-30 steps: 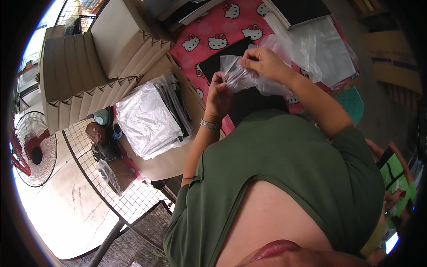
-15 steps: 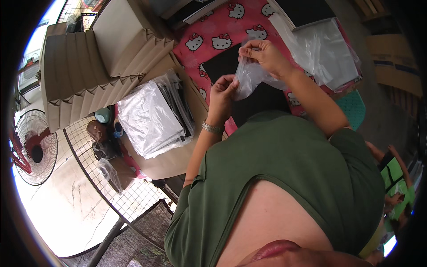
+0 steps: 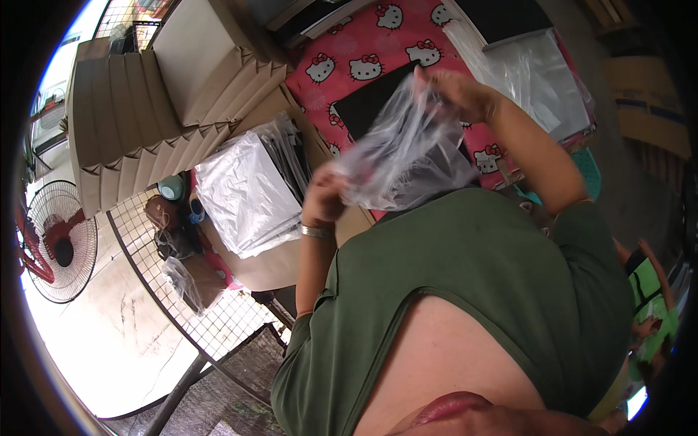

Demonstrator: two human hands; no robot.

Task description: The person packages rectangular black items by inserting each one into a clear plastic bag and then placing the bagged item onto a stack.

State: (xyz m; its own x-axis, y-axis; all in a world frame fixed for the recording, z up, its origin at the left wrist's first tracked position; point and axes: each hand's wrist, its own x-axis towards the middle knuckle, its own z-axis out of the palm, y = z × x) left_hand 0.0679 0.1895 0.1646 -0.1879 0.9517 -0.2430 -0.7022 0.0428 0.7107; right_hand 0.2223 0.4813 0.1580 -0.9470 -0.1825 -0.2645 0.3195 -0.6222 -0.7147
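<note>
A clear plastic bag (image 3: 407, 156) is stretched out between my two hands. My left hand (image 3: 325, 195) is closed on its left edge, and my right hand (image 3: 456, 94) grips its upper right edge; both are a little blurred. Behind and below the bag lies a flat black sheet or board (image 3: 378, 98) on the pink patterned table cover (image 3: 320, 91), partly hidden by the plastic. At the right are more clear plastic bags (image 3: 538, 87), with another black board (image 3: 502, 20) at their far end.
To my left sits a stack of plastic-wrapped flat packs (image 3: 243, 192) on brown cardboard (image 3: 280, 265). Folded brown paper pieces (image 3: 123, 109) are piled behind it. A fan (image 3: 62, 247) stands far left beyond a wire mesh (image 3: 149, 280). Another person (image 3: 651, 305) is at the right.
The bag was bunched between my fingers and is now spread wide. My hands have moved apart, the left one leftward and down, the right one slightly rightward.
</note>
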